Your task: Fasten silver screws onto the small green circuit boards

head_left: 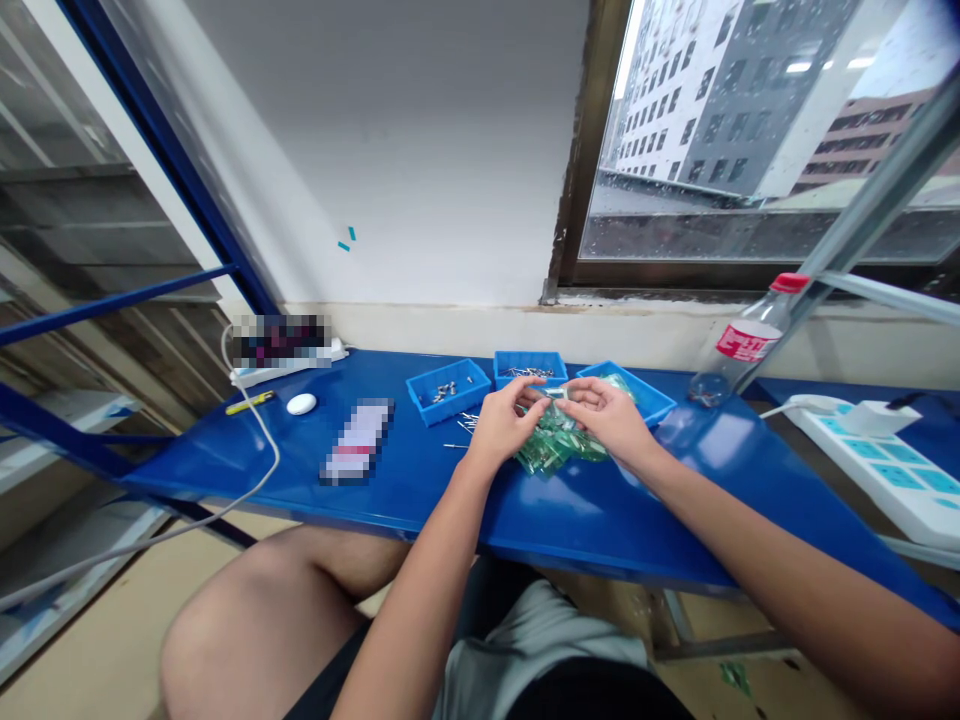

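My left hand [510,412] and my right hand [609,412] meet above the table, fingers bent and pinching a small clear plastic bag [556,394] between them. Fingertips partly cover the bag, so its contents cannot be made out. Right below lies a heap of small clear plastic bags with green on them [551,452]. Thin metal pins [466,424] lie loose to the left of my left hand. Behind the hands stand a blue bin of small metal parts [450,408], a second blue bin of metal pieces [529,360], and a third blue bin with clear plastic in it [651,398].
On the blue table [420,480] lie a blurred-out phone-shaped thing [358,441], a white oval object [301,404] and a yellow cutter [250,403]. A white cable [262,440] crosses the left end. A plastic bottle [742,345] and a power strip [885,455] are on the right.
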